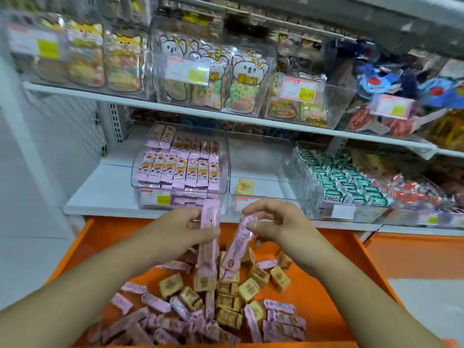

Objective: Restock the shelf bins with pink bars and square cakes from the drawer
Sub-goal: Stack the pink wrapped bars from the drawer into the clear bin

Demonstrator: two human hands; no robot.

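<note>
A pink bar point(209, 243) is held upright in the left hand point(180, 228), and another pink bar point(237, 244) is pinched by the right hand point(278, 223). Below them, more pink bars and square cakes point(226, 290) are piled in the orange drawer point(334, 285). Behind, one bin point(179, 167) is packed with pink bars; in the next bin point(261, 169) one yellow cake point(244, 187) is seen.
</note>
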